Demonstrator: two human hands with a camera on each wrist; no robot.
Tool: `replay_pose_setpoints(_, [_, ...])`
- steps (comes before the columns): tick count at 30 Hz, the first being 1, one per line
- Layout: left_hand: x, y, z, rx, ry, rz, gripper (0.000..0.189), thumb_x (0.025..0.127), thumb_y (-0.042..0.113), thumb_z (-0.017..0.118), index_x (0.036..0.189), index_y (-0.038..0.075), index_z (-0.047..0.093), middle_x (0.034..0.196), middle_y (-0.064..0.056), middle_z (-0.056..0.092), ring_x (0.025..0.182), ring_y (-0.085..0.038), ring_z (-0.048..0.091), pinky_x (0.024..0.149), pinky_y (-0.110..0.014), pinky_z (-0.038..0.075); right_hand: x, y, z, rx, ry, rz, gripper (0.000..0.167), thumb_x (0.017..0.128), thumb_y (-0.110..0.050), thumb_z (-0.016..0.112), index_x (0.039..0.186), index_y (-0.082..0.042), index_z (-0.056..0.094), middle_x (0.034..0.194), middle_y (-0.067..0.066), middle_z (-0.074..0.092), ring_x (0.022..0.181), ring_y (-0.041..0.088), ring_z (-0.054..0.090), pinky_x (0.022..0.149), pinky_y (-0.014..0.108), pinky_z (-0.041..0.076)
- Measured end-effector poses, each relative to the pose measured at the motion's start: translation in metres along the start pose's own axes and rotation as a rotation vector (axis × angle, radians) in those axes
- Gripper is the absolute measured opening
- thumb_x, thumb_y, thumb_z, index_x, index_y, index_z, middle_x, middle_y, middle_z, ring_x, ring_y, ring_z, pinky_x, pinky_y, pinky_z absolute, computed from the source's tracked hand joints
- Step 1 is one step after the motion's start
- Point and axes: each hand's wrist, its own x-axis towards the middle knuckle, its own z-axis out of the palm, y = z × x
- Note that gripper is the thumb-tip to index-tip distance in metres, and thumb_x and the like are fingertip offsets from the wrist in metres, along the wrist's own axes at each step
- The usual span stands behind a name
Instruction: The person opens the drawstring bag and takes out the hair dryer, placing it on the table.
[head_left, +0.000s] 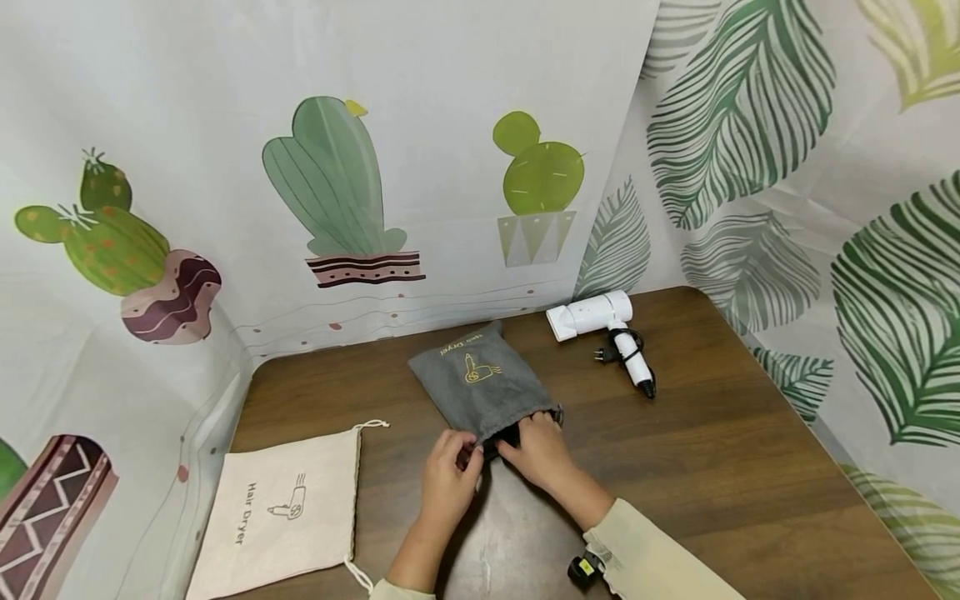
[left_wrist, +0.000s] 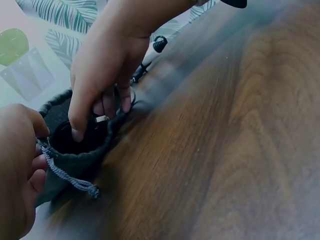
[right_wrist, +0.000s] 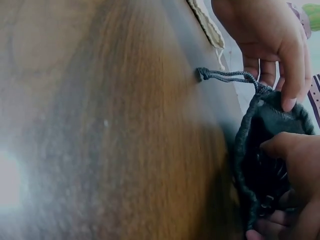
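Observation:
A grey drawstring bag (head_left: 491, 379) with a gold hair dryer print lies on the table, its mouth toward me. My left hand (head_left: 448, 475) pinches the left edge of that mouth, beside the knotted drawstring (left_wrist: 70, 176). My right hand (head_left: 542, 450) reaches into the opening, thumb and fingers curled about a dark, glossy bundle that looks like a black cord (right_wrist: 270, 172). A small pale metal piece (left_wrist: 102, 119) shows by its fingers in the left wrist view. The bag hides whatever lies deeper inside.
At the back right lies a white hair dryer (head_left: 592, 317) with its black cord and plug wound at the handle. A cream drawstring bag (head_left: 281, 512) marked Hair Dryer lies flat at the left. Printed cloth walls (head_left: 450, 167) border the brown table (head_left: 720, 433).

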Motion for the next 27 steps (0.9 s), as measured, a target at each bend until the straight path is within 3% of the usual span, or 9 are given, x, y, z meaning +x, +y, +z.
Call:
replay_pose_setpoints(6, [-0.001, 0.005, 0.001, -0.049, -0.033, -0.014, 0.013, 0.086, 0.003, 0.075, 0.09, 0.012, 0.067, 0.085, 0.002, 0.06, 0.067, -0.004, 0.056, 0.058, -0.015, 0.048, 0.003, 0.007, 0.0, 0.022, 0.008, -0.024, 0.047, 0.086, -0.03, 0.074, 0.103, 0.013, 0.066, 0.099, 0.026, 0.063, 0.097, 0.04, 0.058, 0.092, 0.053, 0.047])
replay_pose_setpoints(11, [-0.002, 0.008, 0.002, -0.066, -0.052, -0.015, 0.013, 0.085, 0.003, 0.075, 0.09, 0.012, 0.067, 0.085, 0.003, 0.06, 0.067, -0.005, 0.057, 0.058, -0.014, 0.048, 0.005, 0.013, 0.0, 0.071, 0.039, -0.025, 0.052, 0.085, -0.025, 0.075, 0.114, 0.016, 0.06, 0.111, 0.03, 0.062, 0.108, 0.044, 0.059, 0.098, 0.055, 0.047])
replay_pose_setpoints(17, [-0.004, 0.011, 0.005, -0.076, -0.08, -0.009, 0.011, 0.087, 0.003, 0.074, 0.091, 0.01, 0.067, 0.086, 0.002, 0.061, 0.068, -0.001, 0.056, 0.058, -0.014, 0.049, 0.006, 0.017, -0.001, 0.061, 0.086, -0.06, 0.061, 0.084, -0.026, 0.077, 0.127, 0.014, 0.058, 0.127, 0.032, 0.057, 0.115, 0.047, 0.058, 0.097, 0.057, 0.05])
replay_pose_setpoints(24, [-0.007, 0.018, 0.007, -0.093, -0.127, -0.046, 0.012, 0.087, 0.004, 0.074, 0.091, 0.013, 0.067, 0.085, 0.004, 0.061, 0.069, -0.004, 0.057, 0.059, -0.015, 0.05, 0.006, 0.02, -0.003, -0.041, 0.026, -0.094, 0.05, 0.085, -0.025, 0.078, 0.114, 0.012, 0.064, 0.117, 0.027, 0.059, 0.108, 0.041, 0.057, 0.094, 0.054, 0.049])
replay_pose_setpoints(27, [-0.007, 0.022, 0.007, -0.102, -0.137, -0.055, 0.011, 0.087, 0.005, 0.074, 0.091, 0.013, 0.068, 0.085, 0.005, 0.061, 0.069, -0.005, 0.057, 0.059, -0.016, 0.05, 0.007, 0.021, -0.004, -0.028, 0.027, -0.099, 0.049, 0.084, -0.023, 0.079, 0.118, 0.009, 0.064, 0.118, 0.025, 0.061, 0.11, 0.039, 0.057, 0.094, 0.053, 0.049])
